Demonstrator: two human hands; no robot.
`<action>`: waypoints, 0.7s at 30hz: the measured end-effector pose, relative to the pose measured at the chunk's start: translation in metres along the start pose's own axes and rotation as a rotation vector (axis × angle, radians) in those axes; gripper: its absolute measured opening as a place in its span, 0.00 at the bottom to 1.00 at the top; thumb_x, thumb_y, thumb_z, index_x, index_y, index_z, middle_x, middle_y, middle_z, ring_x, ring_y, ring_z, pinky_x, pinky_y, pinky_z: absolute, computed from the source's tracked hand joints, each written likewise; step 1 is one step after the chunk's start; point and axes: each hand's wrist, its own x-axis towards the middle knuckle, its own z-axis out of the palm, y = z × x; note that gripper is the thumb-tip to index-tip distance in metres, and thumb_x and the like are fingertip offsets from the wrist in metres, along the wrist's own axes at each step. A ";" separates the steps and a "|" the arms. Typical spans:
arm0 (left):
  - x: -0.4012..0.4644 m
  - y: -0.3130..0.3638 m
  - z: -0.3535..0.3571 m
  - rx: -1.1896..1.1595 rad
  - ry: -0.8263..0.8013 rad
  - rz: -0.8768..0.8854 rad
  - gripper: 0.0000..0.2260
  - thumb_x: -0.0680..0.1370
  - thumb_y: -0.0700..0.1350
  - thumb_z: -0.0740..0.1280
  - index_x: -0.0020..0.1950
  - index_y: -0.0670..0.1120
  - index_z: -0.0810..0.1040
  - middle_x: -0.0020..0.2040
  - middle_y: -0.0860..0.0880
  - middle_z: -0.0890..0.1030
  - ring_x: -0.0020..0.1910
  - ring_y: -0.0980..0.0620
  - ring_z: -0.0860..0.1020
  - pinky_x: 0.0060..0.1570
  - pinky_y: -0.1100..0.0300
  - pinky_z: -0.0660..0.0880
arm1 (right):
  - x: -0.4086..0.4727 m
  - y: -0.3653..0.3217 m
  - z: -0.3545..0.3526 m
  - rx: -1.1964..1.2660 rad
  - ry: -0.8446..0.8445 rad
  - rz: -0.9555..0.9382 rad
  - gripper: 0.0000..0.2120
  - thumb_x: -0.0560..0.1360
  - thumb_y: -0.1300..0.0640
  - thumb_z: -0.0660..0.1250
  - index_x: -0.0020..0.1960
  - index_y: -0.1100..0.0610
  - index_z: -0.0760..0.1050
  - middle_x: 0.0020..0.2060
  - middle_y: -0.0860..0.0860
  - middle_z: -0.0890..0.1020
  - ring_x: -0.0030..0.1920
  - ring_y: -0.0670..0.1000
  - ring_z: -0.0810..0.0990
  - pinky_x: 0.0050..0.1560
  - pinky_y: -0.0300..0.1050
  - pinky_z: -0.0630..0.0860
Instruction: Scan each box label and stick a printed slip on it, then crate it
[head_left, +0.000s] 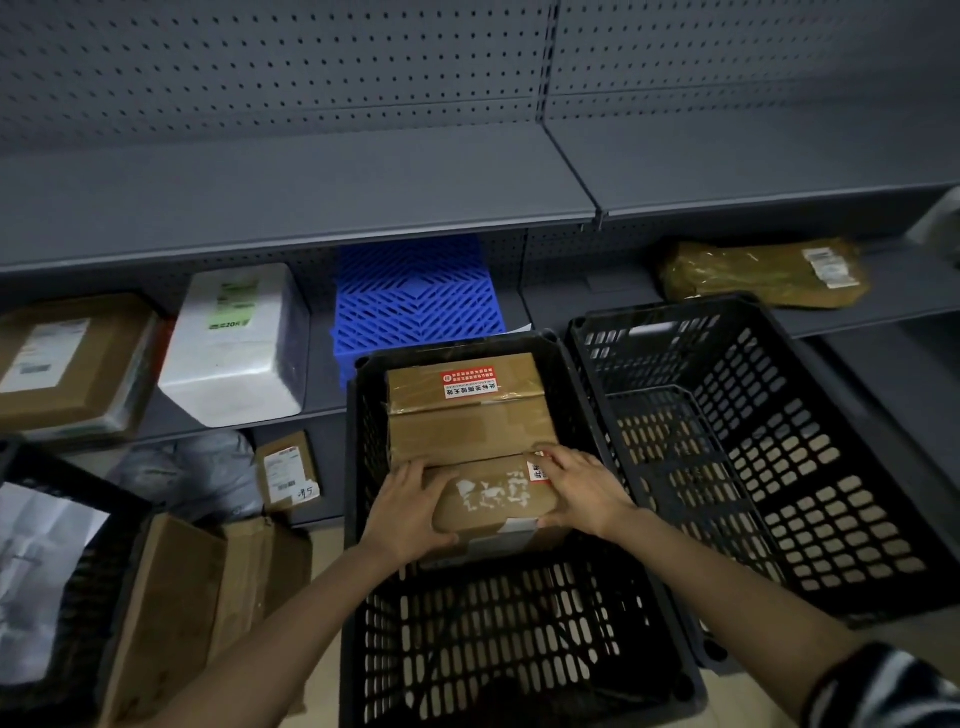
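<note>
A small brown cardboard box (493, 499) with torn white label remains on top sits inside the black slotted crate (498, 623) in the middle. My left hand (410, 512) grips its left end and my right hand (584, 491) grips its right end, beside a small red-and-white slip (538, 471) at the box's far right corner. Behind it in the same crate lies a larger taped brown box (467, 410) with a red-and-white sticker (469, 382).
A second black crate (779, 457) stands to the right, with no boxes in view inside. The grey shelf holds a labelled brown box (67, 364), a white foam box (239, 343), a blue plastic grid (415, 296) and an olive bag parcel (763, 273). Opened cartons (197, 597) lie at lower left.
</note>
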 end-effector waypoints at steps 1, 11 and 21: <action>0.002 0.001 -0.002 -0.008 -0.001 0.026 0.38 0.67 0.62 0.71 0.74 0.53 0.62 0.68 0.46 0.64 0.68 0.45 0.63 0.69 0.54 0.58 | -0.001 0.000 -0.001 -0.013 0.005 -0.010 0.44 0.70 0.40 0.71 0.77 0.50 0.52 0.76 0.48 0.56 0.75 0.51 0.56 0.74 0.46 0.51; 0.012 0.038 -0.011 -0.006 -0.011 0.187 0.28 0.73 0.54 0.68 0.72 0.52 0.66 0.66 0.48 0.69 0.67 0.48 0.66 0.65 0.54 0.64 | -0.029 0.004 -0.011 -0.063 0.101 -0.025 0.31 0.76 0.49 0.65 0.76 0.52 0.58 0.74 0.48 0.61 0.72 0.51 0.62 0.72 0.45 0.55; 0.019 0.139 -0.037 0.028 0.137 0.477 0.11 0.77 0.47 0.64 0.59 0.50 0.74 0.59 0.52 0.73 0.61 0.52 0.70 0.56 0.61 0.66 | -0.127 0.034 -0.022 -0.180 0.386 0.079 0.14 0.70 0.54 0.72 0.55 0.50 0.78 0.48 0.49 0.78 0.49 0.52 0.79 0.48 0.44 0.68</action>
